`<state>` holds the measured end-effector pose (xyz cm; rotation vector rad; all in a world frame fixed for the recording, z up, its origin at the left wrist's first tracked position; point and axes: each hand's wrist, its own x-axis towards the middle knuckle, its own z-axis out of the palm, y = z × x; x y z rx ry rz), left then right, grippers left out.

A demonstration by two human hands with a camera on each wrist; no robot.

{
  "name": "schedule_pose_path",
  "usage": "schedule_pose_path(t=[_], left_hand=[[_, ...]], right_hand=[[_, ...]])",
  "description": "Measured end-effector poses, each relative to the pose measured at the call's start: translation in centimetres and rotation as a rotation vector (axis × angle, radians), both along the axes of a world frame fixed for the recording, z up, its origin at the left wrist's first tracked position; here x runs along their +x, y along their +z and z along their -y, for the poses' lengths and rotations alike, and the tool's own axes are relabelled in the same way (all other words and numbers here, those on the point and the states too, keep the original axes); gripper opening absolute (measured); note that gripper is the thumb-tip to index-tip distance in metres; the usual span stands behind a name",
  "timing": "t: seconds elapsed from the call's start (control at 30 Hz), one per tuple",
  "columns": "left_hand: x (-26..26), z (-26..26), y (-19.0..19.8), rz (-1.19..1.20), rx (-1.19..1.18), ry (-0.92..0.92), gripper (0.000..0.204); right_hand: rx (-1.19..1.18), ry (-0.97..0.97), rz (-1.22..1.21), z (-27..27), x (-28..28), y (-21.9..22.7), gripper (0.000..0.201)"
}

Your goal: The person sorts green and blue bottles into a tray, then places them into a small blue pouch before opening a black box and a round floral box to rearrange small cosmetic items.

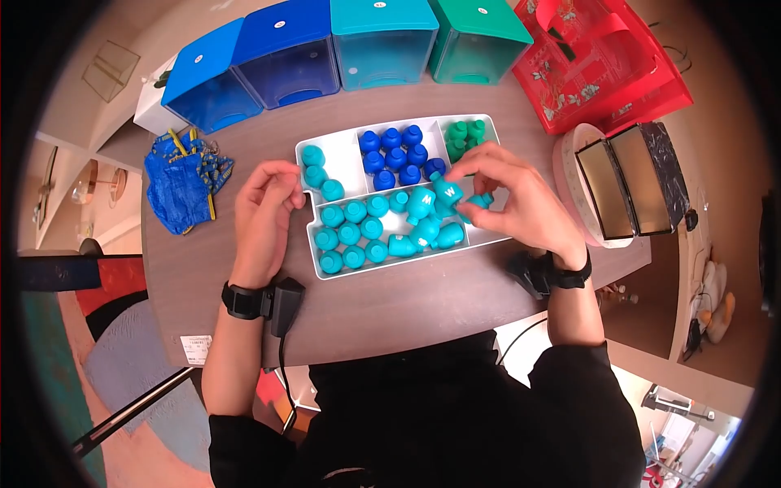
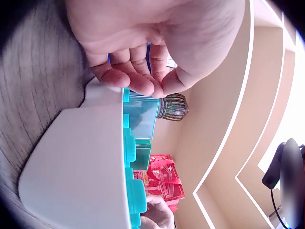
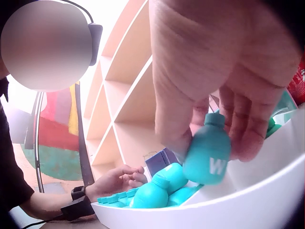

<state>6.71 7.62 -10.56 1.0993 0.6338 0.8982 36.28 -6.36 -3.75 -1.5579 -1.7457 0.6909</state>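
1. While the right hand (image 1: 511, 193) pinches a teal bottle (image 3: 207, 155) between thumb and fingers, its white letter W faces the right wrist camera; the bottle is over the lower compartment of a white tray (image 1: 347, 138).
2. Near the tray's left edge, the left hand (image 1: 264, 207) holds nothing, fingers loosely curled, tips close together.
3. Teal bottles (image 1: 354, 234) stand in rows at the lower compartment's left end; others lie tipped toward its middle, some marked with a white letter.
4. Dark blue bottles (image 1: 396, 159) fill the upper middle compartment, green bottles (image 1: 457, 130) the upper right.
5. Four lidded bins (image 1: 382, 53), blue to green, line the desk's (image 1: 325, 329) far edge, their round stickers too small to read.
6. A blue bag (image 1: 177, 183) lies by the left edge, a red bag (image 1: 594, 73) at the far right corner.
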Motion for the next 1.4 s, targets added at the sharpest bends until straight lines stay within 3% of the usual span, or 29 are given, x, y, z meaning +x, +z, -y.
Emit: schedule_pose_path(t=[0.2, 0.5, 0.57, 0.73, 0.87, 1.03, 1.3, 1.4], left_hand=[[0.0, 0.0, -0.3, 0.041, 0.007, -0.011, 0.013], [0.2, 0.2, 0.1, 0.009, -0.014, 0.006, 0.011], [0.1, 0.1, -0.1, 0.005, -0.007, -0.001, 0.011], [0.1, 0.1, 0.2, 0.011, -0.012, 0.016, 0.011], [-0.1, 0.2, 0.1, 0.026, -0.013, 0.011, 0.013], [0.0, 0.3, 0.2, 0.011, -0.004, 0.004, 0.012], [-0.2, 0.2, 0.1, -0.012, 0.001, 0.010, 0.013], [-0.2, 0.4, 0.3, -0.017, -0.010, 0.011, 0.014]], right_hand=[[-0.141, 0.007, 0.044, 0.1, 0.1, 0.0, 0.031], [-0.057, -0.016, 0.048, 0.4, -0.2, 3.0, 0.031], [0.124, 0.202, 0.086, -0.4, -1.1, 3.6, 0.033], [0.161, 0.376, 0.248, -2.6, -4.9, 3.1, 0.031], [0.136, 0.435, 0.356, -3.3, -5.8, 1.7, 0.024], [0.089, 0.492, 0.415, -3.9, -5.2, 1.3, 0.034], [0.116, 0.431, 0.350, -4.1, -2.7, 3.6, 0.032], [0.050, 0.485, 0.460, -3.2, -2.5, 4.2, 0.032]])
